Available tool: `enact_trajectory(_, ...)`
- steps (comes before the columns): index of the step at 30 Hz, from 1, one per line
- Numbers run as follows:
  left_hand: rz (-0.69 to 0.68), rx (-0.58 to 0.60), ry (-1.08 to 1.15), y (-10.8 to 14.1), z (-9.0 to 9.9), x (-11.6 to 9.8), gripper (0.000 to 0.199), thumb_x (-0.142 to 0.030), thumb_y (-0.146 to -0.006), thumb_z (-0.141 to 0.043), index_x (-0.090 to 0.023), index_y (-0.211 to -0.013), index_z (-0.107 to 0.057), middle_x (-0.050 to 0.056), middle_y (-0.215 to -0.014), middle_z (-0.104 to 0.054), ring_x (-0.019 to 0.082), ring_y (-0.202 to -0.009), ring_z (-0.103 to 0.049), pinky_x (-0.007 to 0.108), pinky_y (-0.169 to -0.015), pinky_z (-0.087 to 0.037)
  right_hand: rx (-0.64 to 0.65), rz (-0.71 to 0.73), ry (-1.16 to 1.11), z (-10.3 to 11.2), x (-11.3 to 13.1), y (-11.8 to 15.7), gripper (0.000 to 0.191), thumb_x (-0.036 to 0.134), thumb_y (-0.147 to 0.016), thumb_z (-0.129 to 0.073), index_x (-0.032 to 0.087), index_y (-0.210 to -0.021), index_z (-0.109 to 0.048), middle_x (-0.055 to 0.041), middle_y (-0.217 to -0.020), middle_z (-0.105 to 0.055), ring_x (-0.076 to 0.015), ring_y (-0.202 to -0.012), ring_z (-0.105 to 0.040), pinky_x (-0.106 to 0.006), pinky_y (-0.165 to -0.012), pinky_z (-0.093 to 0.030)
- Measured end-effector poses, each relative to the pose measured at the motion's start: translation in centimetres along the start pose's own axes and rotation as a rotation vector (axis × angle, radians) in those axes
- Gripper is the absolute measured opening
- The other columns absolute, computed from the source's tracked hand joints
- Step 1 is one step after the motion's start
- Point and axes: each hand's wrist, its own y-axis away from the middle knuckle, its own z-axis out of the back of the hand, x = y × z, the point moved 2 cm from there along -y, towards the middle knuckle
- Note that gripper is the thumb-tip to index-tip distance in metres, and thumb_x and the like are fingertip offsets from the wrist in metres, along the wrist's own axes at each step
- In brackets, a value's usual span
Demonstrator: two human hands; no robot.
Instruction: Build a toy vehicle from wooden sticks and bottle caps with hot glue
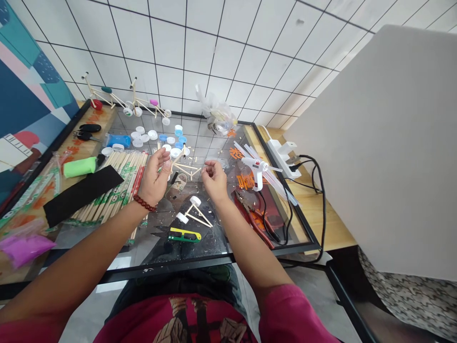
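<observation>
Green-and-yellow snips (184, 235) lie nearest the person at mid-table, blades pointing left. Far to their left is a clear packet of purple material (26, 244). Just beyond the snips, a small frame with two white caps (194, 214) stretches out, capped end left and away, its bare sticks meeting at the right. Red-handled pliers (252, 219) lie to the right of the snips, jaws away from the person. Left of the snips, a black strip (84, 195) crosses a printed plastic pack of wooden sticks (107, 190); beyond these is a packet of bright green material (79, 167).

Farther beyond the snips, the stick frame (183, 166) sits between the hands, its long axis running left to right; one black-tipped stick slants up and away. The left hand (156, 176) meets its left end, fingers bent, thumb opposite; whether they pinch it I cannot tell. The right hand (214, 178) is near the other end, fingers curled, thumb close to forefinger; any grip is hidden.

A white glue gun (256, 170) is beyond the snips to the right. Farther off are loose bottle caps (144, 137), a blue-filled packet (119, 141) and a crumpled clear bag (218, 118), its contents indistinct.
</observation>
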Motion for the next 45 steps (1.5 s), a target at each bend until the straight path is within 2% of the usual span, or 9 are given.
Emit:
enact_trajectory(7,0.000,0.004,-0.007,0.0,0.0,0.1,0.052,-0.059,-0.100,-0.056,-0.026,-0.141,-0.058,0.015,-0.140,-0.065,0.029,-0.129,-0.065,0.053,-0.113,-0.052,0.003,0.004,0.012,0.0,0.2,0.1,0.027,0.028,-0.081,-0.058,0.022,-0.107,-0.057,0.0028,-0.080,-0.065,-0.0152,-0.070,-0.059,-0.030,-0.073,-0.049)
enact_trajectory(13,-0.010,-0.004,-0.001,0.0,0.0,0.2,0.052,-0.059,-0.100,-0.055,-0.027,-0.141,-0.058,0.014,-0.139,-0.065,0.028,-0.128,-0.066,0.052,-0.113,-0.052,-0.188,0.029,0.040,0.5,0.1,-0.1,0.020,0.021,-0.084,-0.054,0.023,-0.103,-0.056,0.0007,-0.084,-0.062,-0.0162,-0.074,-0.058,-0.030,-0.075,-0.048)
enact_trajectory(19,-0.020,-0.010,-0.013,0.0,0.0,0.1,0.054,-0.059,-0.101,-0.054,-0.023,-0.142,-0.057,0.016,-0.138,-0.065,0.028,-0.127,-0.066,0.051,-0.111,-0.052,-0.209,0.063,0.015,0.5,-0.2,-0.3,0.017,0.021,-0.087,-0.054,0.022,-0.103,-0.057,0.0000,-0.086,-0.062,-0.0156,-0.077,-0.058,-0.029,-0.077,-0.049)
enact_trajectory(27,-0.098,-0.143,-0.015,0.0,0.6,-1.4,0.050,-0.052,-0.103,-0.056,-0.021,-0.141,-0.057,0.016,-0.139,-0.064,0.027,-0.130,-0.064,0.049,-0.115,-0.049,-0.280,0.231,0.036,0.9,1.4,0.6,0.020,0.031,-0.091,-0.053,0.020,-0.106,-0.060,-0.0041,-0.092,-0.065,-0.0177,-0.085,-0.062,-0.033,-0.080,-0.052)
enact_trajectory(33,-0.148,-0.236,0.150,-2.6,1.9,-5.9,0.045,-0.049,-0.101,-0.063,-0.021,-0.136,-0.061,0.012,-0.137,-0.067,0.023,-0.128,-0.066,0.043,-0.115,-0.049,-0.318,0.215,-0.035,0.8,1.6,0.9,0.024,0.035,-0.092,-0.055,0.020,-0.110,-0.058,-0.0046,-0.095,-0.060,-0.0177,-0.088,-0.060,-0.033,-0.083,-0.052)
enact_trajectory(36,-0.175,-0.314,0.321,-4.3,3.0,-9.7,0.037,-0.039,-0.100,-0.067,-0.017,-0.129,-0.068,0.012,-0.129,-0.072,0.022,-0.121,-0.069,0.043,-0.110,-0.052,-0.410,0.158,-0.157,0.9,3.5,0.7,0.023,0.036,-0.092,-0.056,0.022,-0.109,-0.055,-0.0044,-0.098,-0.057,-0.0172,-0.089,-0.059,-0.033,-0.084,-0.052)
enact_trajectory(38,-0.158,-0.349,0.423,-4.6,3.6,-12.1,0.032,-0.042,-0.095,-0.072,-0.018,-0.117,-0.076,0.009,-0.114,-0.078,0.022,-0.109,-0.073,0.044,-0.105,-0.056,-0.444,0.163,-0.213,1.5,5.8,0.8,0.022,0.036,-0.094,-0.056,0.023,-0.112,-0.054,-0.0049,-0.103,-0.058,-0.0168,-0.092,-0.059,-0.032,-0.086,-0.052)
enact_trajectory(42,-0.035,-0.301,0.469,-1.8,5.1,-14.9,0.033,-0.043,-0.094,-0.070,-0.020,-0.114,-0.081,0.007,-0.106,-0.080,0.024,-0.101,-0.074,0.044,-0.101,-0.058,-0.323,0.230,-0.192,4.4,10.0,3.4,0.016,0.035,-0.100,-0.056,0.025,-0.113,-0.058,-0.0031,-0.099,-0.060,-0.0156,-0.085,-0.060,-0.031,-0.083,-0.052)
enact_trajectory(45,0.146,-0.215,0.312,2.3,6.3,-14.9,0.031,-0.026,-0.093,-0.069,-0.025,-0.122,-0.078,0.004,-0.115,-0.078,0.024,-0.108,-0.072,0.042,-0.109,-0.054,-0.128,0.172,-0.003,6.6,10.3,6.8,0.009,0.028,-0.101,-0.058,0.024,-0.104,-0.065,-0.0019,-0.091,-0.065,-0.0161,-0.083,-0.062,-0.030,-0.077,-0.050)
